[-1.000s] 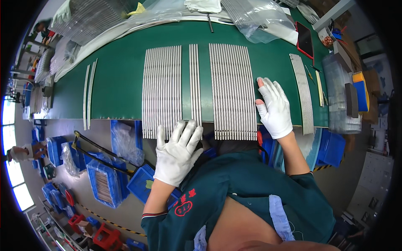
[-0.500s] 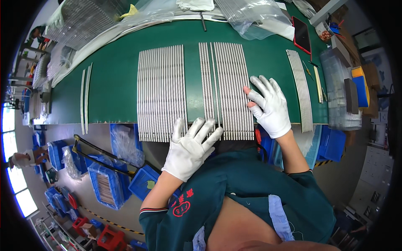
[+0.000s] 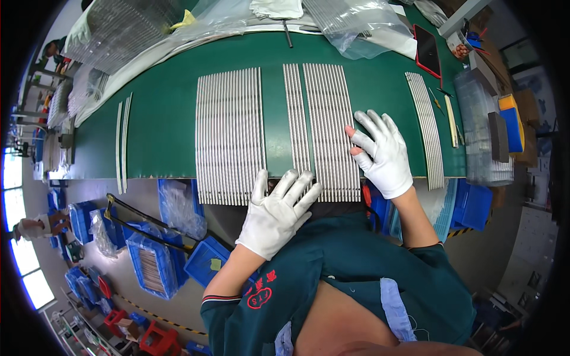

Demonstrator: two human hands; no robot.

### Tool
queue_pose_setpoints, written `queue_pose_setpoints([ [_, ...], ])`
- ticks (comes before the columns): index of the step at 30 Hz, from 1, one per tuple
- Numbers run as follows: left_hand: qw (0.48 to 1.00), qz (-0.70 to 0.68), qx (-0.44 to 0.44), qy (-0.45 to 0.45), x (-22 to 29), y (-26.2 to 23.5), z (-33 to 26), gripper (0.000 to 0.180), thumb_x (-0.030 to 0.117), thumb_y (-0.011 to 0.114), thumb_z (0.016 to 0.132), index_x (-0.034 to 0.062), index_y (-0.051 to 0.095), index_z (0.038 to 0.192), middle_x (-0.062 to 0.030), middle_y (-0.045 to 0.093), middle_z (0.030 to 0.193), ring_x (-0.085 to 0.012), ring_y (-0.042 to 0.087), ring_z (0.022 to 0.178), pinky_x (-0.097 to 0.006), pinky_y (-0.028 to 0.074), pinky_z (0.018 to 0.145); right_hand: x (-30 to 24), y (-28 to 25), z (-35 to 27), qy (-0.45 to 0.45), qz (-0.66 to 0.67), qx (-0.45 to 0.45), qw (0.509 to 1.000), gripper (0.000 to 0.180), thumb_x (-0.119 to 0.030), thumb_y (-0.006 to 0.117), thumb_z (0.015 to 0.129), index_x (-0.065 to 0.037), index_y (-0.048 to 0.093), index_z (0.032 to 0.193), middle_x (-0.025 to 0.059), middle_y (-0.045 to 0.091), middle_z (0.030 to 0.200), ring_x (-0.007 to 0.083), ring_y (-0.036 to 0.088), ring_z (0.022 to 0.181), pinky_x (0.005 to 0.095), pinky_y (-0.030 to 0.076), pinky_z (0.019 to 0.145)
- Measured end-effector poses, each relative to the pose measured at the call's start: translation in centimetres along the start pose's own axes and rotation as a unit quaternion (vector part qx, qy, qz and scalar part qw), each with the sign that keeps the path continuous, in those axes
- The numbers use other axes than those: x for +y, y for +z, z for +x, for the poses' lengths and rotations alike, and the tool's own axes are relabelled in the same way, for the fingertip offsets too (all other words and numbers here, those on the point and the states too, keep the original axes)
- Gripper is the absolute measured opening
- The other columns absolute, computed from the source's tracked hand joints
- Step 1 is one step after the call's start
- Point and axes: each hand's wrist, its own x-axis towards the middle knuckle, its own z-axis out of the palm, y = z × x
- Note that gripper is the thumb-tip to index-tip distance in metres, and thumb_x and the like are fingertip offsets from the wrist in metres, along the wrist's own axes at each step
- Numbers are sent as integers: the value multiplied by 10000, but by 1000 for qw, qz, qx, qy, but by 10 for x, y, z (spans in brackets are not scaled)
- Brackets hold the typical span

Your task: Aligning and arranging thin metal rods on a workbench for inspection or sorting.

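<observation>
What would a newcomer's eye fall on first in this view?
The silvery rods, in a broad left group and a broad right group, with a narrow strip between them on the green tabletop. Next, the white-gloved hands: the left hand at the strip's near end, the right hand by the right group's outer edge. A red-edged phone lies far right.

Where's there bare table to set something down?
The widest bare patch of green table lies between the thin rods at left and the left wide row of rods. Another lies beyond the right hand, between the right wide row and the narrow far-right row. Crowded: far edge, with plastic bags; right end, with clear plastic.
</observation>
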Motion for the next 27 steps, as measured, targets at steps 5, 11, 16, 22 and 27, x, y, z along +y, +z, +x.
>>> queue_pose_setpoints([
  [5, 1000, -17, 5, 10, 2, 3, 3, 566, 316, 643, 864, 247, 469, 1399, -19, 486, 1402, -204, 439, 1312, -599, 256, 1089, 0, 0, 1, -2, 1, 3, 1000, 379, -343, 621, 869, -181, 634, 1211, 109, 575, 1297, 333, 521, 1229, 514, 360, 1071],
  [11, 998, 35, 8, -56, -10, -10, -19, 613, 320, 727, 785, 232, 510, 1351, -52, 505, 1372, -268, 447, 1298, -600, 213, 1105, 5, 2, -2, 6, 1, 10, 1000, 483, -320, 623, 867, -81, 568, 1283, 123, 582, 1296, 321, 528, 1228, 496, 360, 1077],
  [16, 998, 42, 7, -50, -7, -10, -11, 596, 349, 680, 833, 234, 482, 1383, -37, 499, 1397, -237, 454, 1297, -599, 227, 1091, 3, 4, -2, 42, 5, 21, 999, 451, -241, 579, 892, -17, 532, 1281, 148, 560, 1322, 311, 509, 1254, 484, 339, 1097],
  [22, 998, -30, 4, 54, 12, 0, 30, 597, 343, 682, 832, 229, 479, 1382, -91, 485, 1394, -269, 450, 1300, -604, 270, 1088, 2, 6, -3, 72, -41, 16, 996, 369, -211, 572, 884, -33, 569, 1207, 147, 540, 1342, 306, 487, 1272, 543, 286, 1112],
  [27, 999, -8, -10, 47, 8, -2, 28, 566, 341, 678, 836, 259, 496, 1366, -81, 497, 1385, -260, 456, 1294, -610, 271, 1082, 1, 4, -1, 81, -25, -1, 996, 321, -208, 586, 872, -64, 608, 1158, 138, 546, 1338, 316, 485, 1270, 543, 294, 1105],
])
